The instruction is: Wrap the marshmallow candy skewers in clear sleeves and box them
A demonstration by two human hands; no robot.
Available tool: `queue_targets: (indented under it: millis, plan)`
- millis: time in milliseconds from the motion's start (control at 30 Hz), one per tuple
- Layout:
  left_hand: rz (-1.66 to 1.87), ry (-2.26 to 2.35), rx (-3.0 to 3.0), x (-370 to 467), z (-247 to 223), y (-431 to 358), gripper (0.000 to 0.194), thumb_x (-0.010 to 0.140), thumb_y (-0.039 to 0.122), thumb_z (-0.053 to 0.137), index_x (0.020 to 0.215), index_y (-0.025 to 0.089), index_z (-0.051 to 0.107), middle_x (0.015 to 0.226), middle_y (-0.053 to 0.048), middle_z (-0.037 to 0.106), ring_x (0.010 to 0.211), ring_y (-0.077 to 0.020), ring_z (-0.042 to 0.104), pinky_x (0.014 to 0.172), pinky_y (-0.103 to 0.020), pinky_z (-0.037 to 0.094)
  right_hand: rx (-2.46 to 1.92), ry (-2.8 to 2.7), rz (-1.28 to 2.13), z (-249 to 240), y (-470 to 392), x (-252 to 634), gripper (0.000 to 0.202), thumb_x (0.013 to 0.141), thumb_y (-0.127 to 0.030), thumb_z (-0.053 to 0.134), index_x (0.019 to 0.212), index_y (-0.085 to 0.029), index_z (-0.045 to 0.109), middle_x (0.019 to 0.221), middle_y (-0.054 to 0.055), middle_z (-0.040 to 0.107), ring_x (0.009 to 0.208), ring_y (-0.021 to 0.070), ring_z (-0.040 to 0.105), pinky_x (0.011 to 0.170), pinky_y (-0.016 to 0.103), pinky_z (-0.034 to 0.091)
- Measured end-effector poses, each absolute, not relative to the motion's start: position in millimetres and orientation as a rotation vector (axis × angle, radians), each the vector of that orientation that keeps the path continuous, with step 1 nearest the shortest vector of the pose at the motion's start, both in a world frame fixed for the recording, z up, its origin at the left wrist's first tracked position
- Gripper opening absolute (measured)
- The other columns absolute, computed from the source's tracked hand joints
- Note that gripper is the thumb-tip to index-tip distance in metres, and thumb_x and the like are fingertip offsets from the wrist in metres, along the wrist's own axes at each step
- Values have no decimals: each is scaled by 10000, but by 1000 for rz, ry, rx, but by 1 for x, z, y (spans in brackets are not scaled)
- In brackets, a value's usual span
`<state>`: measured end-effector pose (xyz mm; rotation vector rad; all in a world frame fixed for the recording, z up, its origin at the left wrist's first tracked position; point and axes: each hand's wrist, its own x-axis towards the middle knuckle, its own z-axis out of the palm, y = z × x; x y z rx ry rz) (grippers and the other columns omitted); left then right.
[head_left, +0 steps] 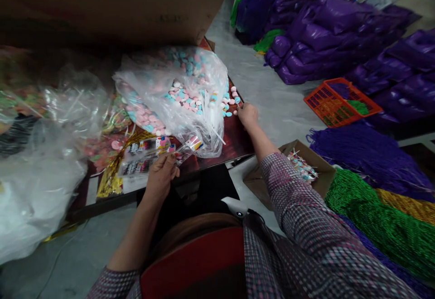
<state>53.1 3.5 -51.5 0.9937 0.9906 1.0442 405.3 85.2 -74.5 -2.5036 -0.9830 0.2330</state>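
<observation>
My left hand (163, 170) is closed at the table's front edge, pinching a small clear plastic packet (185, 150) with a colourful printed piece at its far end. At the table's right edge, the fingers of my right hand (248, 115) are bent together against a pink disc-shaped piece (235, 113); whether they grip it is hard to see. Loose pink, blue and white discs (226, 104) lie just left of that hand. They spill from a large clear plastic bag (146, 79) full of such discs. Thin white sticks (207, 108) lie on the bag's near side.
Printed packets (136, 158) and gold foil strips (110, 181) lie left of my left hand. Clear bags (73, 104) crowd the table's left. A cardboard box (260, 176) with small wrapped pieces stands below my right arm. Purple bags (326, 31), an orange basket (340, 99) and green beads (360, 208) are rightward.
</observation>
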Motion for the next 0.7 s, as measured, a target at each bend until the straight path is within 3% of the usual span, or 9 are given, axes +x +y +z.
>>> queue_targets:
  millis: [233, 400, 533, 700]
  plan:
    - [1059, 962, 893, 54, -52, 7, 567, 609, 601, 922, 644, 188, 535, 395, 132, 344, 329, -23, 308, 406, -188, 429, -2377, -862, 265, -73, 64, 413, 335, 940, -229, 489, 1053, -94, 774, 1096, 211, 781, 1038, 276, 718, 883, 337, 513]
    - [1061, 893, 826, 48, -50, 12, 568, 598, 580, 940, 645, 186, 532, 396, 142, 317, 323, -20, 302, 404, -186, 438, -2128, -805, 312, -71, 17, 401, 294, 942, -326, 449, 949, -146, 681, 783, 40, 714, 678, 138, 630, 649, 245, 490]
    - [1076, 801, 823, 41, -50, 14, 521, 630, 579, 925, 666, 187, 584, 388, 141, 296, 318, -25, 289, 394, -194, 427, -1575, -768, 583, -65, -28, 377, 291, 799, -484, 667, 785, -204, 587, 619, -59, 573, 516, 80, 494, 513, 204, 391]
    - [1051, 668, 864, 35, -44, 15, 623, 628, 572, 926, 559, 196, 434, 386, 127, 280, 305, -28, 270, 373, -202, 387, -1423, -909, 769, -53, -72, 348, 352, 755, -522, 785, 738, -207, 629, 625, -54, 600, 507, 67, 478, 500, 209, 372]
